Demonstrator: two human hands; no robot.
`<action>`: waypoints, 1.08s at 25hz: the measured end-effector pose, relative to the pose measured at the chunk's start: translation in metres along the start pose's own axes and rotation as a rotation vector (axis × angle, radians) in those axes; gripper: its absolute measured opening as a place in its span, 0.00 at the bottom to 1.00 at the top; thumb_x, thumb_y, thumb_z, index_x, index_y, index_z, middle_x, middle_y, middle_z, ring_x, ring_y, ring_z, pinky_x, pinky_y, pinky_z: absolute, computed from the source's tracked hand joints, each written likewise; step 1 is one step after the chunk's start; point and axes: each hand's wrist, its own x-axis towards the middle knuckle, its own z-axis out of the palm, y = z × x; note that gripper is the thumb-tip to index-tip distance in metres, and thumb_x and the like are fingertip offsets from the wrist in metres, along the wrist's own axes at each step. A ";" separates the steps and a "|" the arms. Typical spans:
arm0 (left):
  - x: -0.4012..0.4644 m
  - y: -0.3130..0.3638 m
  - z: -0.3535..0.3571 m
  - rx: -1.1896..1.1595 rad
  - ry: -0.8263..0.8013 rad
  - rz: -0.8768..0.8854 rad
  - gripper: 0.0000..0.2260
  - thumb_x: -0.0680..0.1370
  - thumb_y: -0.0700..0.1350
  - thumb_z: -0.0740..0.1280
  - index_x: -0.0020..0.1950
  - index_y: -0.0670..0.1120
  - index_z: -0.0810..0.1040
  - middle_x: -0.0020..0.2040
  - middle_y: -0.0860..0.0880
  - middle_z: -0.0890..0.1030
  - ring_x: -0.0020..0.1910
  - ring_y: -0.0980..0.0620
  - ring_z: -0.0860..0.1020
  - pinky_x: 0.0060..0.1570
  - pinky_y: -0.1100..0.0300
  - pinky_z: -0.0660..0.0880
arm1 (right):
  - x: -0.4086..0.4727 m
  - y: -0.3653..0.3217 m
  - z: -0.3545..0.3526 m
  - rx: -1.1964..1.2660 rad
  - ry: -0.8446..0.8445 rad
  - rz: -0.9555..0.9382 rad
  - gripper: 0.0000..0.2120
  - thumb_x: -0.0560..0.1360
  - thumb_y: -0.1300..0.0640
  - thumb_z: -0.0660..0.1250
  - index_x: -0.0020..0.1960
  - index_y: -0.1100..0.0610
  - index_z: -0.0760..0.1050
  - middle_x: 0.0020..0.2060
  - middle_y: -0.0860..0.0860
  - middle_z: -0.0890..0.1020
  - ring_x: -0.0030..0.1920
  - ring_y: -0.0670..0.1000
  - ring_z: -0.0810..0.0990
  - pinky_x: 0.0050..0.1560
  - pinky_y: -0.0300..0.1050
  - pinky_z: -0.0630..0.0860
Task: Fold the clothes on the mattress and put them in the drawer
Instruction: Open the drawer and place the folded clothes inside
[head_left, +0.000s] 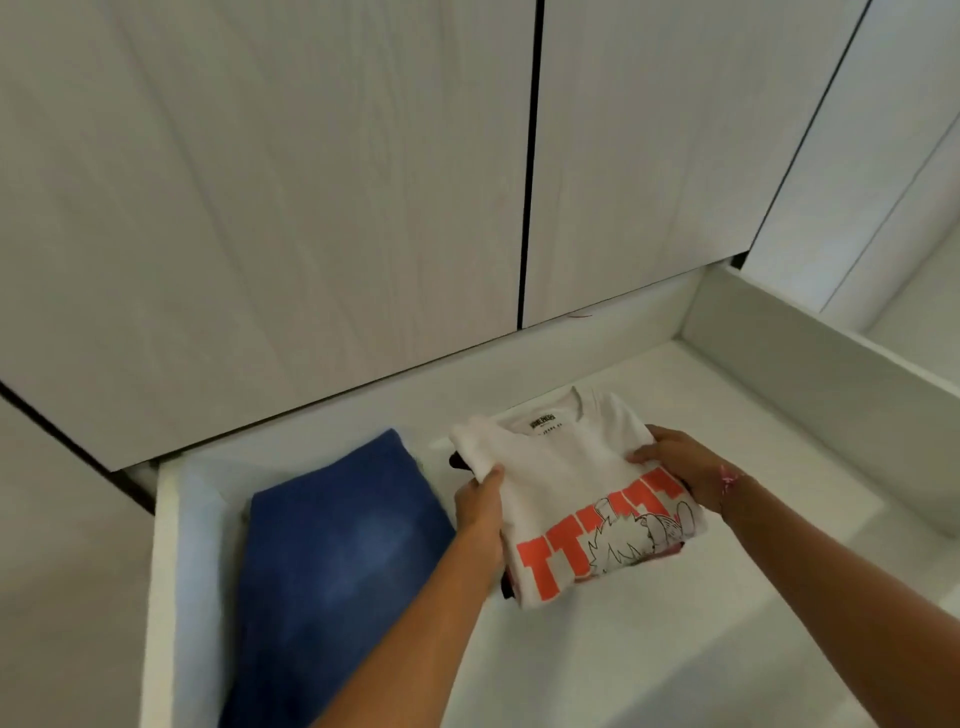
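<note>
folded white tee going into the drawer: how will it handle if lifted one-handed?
Probably floppy: the tee is soft cloth, and the left hand and right hand each hold a side. One grip would likely let the far side sag and unfold. Likely light. Darker cloth shows under its edges, so the stack may slide apart.

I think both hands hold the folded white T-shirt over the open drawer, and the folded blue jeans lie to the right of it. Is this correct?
Not quite. The head view shows the folded blue jeans to the left of the white T-shirt, not the right. The rest holds: the left hand and right hand both hold the shirt over the open drawer.
</note>
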 end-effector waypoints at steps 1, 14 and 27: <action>0.020 0.003 0.001 -0.002 0.039 0.020 0.11 0.80 0.47 0.63 0.57 0.42 0.74 0.49 0.44 0.78 0.41 0.48 0.76 0.45 0.55 0.73 | 0.021 -0.004 0.004 -0.005 -0.004 -0.013 0.18 0.76 0.64 0.64 0.65 0.57 0.71 0.48 0.60 0.82 0.43 0.59 0.82 0.42 0.52 0.81; 0.072 -0.025 0.042 0.922 0.362 0.342 0.31 0.81 0.40 0.57 0.78 0.42 0.42 0.78 0.42 0.48 0.77 0.43 0.50 0.73 0.45 0.56 | 0.095 0.031 0.028 -0.903 0.325 -0.326 0.29 0.79 0.49 0.60 0.75 0.56 0.55 0.71 0.59 0.66 0.69 0.60 0.66 0.64 0.56 0.68; -0.233 -0.152 0.231 1.083 -0.016 1.363 0.28 0.82 0.44 0.55 0.78 0.41 0.46 0.78 0.40 0.49 0.78 0.45 0.47 0.73 0.47 0.49 | -0.263 0.199 -0.154 -0.888 1.361 -0.410 0.25 0.75 0.55 0.66 0.70 0.58 0.67 0.70 0.62 0.66 0.69 0.63 0.67 0.64 0.61 0.65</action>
